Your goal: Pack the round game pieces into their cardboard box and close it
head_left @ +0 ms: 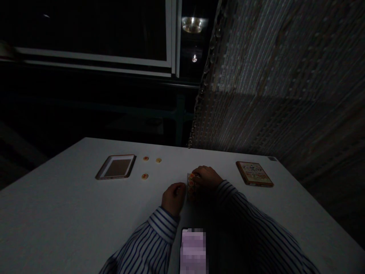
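Head view: narrow case of round pieces on white table, between the hands, long axis running away from the person; right hand nearer, fingertips bent down at its far end, left hand curled just beside its left edge. Near end and right side lost in gloom; cannot tell whether either hand grips anything.
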Demonstrator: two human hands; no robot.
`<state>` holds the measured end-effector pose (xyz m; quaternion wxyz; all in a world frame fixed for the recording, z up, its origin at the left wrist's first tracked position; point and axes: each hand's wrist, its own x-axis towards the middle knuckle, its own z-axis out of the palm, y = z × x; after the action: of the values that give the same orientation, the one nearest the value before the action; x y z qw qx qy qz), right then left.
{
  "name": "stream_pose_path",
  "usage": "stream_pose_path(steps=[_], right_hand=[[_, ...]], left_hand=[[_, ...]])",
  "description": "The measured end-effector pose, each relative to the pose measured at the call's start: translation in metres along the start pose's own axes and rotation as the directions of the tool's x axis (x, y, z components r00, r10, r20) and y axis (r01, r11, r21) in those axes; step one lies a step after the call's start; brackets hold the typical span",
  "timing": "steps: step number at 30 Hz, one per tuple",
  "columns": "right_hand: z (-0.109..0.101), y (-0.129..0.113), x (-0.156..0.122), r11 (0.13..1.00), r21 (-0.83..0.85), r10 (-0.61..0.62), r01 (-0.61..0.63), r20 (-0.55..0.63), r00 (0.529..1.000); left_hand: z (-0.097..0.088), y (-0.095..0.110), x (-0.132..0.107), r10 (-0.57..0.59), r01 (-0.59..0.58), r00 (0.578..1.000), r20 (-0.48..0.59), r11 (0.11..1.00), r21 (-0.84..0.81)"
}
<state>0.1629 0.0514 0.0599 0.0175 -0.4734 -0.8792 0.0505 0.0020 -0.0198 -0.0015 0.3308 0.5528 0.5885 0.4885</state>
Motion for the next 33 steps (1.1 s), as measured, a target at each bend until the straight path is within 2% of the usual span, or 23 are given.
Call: stream_pose_path(steps=[7, 17, 33], right_hand=[[0.0035, 0.0018, 0.0009, 1.000, 0.007, -0.002, 0.002, -0.032, 0.999], [0.0033, 0.0041, 0.0004, 1.000, 0.027, -0.009, 0.010, -0.020, 1.000], [0.0030, 0.0028, 0.0001, 0.999, 0.048, 0.001, -0.001, -0.009, 1.000]], left_hand=[[-0.0010, 0.0032, -0.0004, -0.001, 0.000, 1.000, 0.017, 0.999, 0.049], [-0.0003, -0.0010, -0.0008, -0.009, 0.010, 1.000, 0.013, 1.000, -0.011], [-0.0007, 0.0010, -0.0010, 0.023, -0.025, 1.000, 0.022, 0.995, 0.092]])
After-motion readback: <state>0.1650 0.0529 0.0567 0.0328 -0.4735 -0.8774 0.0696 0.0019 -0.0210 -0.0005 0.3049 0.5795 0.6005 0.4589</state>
